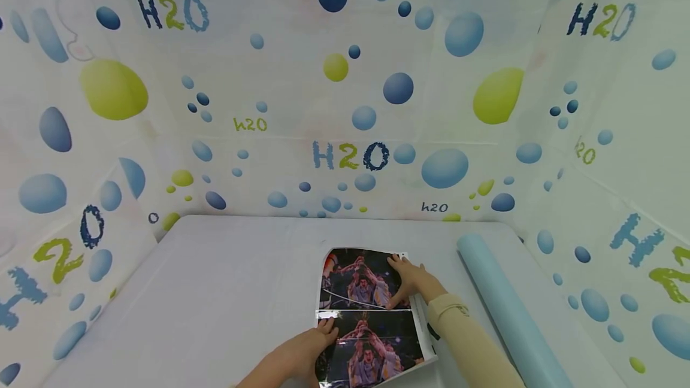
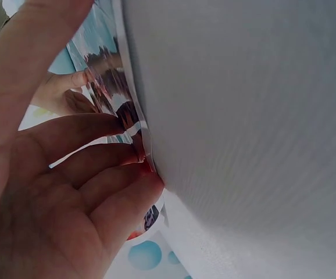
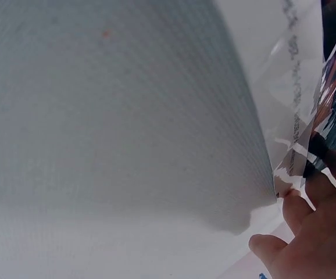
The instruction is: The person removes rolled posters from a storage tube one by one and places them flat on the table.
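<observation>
A glossy sheet (image 1: 372, 325) lies on the white table, printed with two like pictures of people with raised arms, one above the other. On the lower picture's left edge rest the fingertips of my left hand (image 1: 302, 349). My right hand (image 1: 415, 280) is spread over the upper picture's right edge, thumb apart from the fingers. In the left wrist view the left fingers (image 2: 121, 203) lie nearly straight against the sheet's edge. The right wrist view has the right fingers (image 3: 299, 212) touching the sheet's white margin (image 3: 272, 75), which carries small print.
A long light-blue roll (image 1: 512, 310) lies to the right of the sheet, beyond my right sleeve. White cloth covers the table (image 1: 242, 274). Curtains (image 1: 291, 76) printed with bubbles and H2O lettering surround it at the back and both sides.
</observation>
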Action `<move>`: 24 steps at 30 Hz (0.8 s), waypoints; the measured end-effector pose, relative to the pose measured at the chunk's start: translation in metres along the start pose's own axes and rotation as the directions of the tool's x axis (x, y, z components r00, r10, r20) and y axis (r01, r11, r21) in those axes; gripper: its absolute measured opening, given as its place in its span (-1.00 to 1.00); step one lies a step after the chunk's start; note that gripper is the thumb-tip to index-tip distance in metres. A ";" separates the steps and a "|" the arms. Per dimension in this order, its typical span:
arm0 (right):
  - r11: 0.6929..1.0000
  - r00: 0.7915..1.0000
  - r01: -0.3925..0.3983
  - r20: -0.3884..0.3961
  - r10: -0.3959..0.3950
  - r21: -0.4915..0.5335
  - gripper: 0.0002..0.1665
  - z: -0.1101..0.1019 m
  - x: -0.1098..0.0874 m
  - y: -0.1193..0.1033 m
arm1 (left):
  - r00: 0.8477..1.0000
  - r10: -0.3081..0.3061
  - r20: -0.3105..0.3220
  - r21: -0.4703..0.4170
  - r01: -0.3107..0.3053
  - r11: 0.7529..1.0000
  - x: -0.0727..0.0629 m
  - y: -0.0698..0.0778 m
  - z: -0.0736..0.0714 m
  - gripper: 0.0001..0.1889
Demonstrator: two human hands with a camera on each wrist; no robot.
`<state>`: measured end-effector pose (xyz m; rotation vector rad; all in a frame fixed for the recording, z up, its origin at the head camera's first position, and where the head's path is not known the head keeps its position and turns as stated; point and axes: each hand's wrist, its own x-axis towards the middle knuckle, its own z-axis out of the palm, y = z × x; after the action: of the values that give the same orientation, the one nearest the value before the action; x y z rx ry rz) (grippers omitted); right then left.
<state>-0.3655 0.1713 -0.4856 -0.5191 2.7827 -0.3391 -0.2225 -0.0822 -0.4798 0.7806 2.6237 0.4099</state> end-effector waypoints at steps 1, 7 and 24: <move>1.000 1.000 0.000 -0.001 0.000 0.002 0.37 0.000 0.001 0.000 | 1.000 -0.003 0.000 -0.002 0.003 1.000 0.000 0.000 0.000 -0.01; 1.000 1.000 -0.003 0.006 0.003 0.011 0.37 0.003 0.003 0.001 | 1.000 -0.005 0.014 -0.041 0.006 0.999 -0.001 -0.002 0.001 -0.03; 1.000 1.000 0.012 0.001 -0.012 -0.008 0.38 0.003 0.001 -0.001 | 1.000 0.018 -0.015 -0.075 -0.019 0.997 -0.008 -0.005 0.004 -0.03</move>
<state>-0.3649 0.1699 -0.4885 -0.5385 2.7822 -0.3304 -0.2171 -0.0903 -0.4831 0.7811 2.5998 0.5185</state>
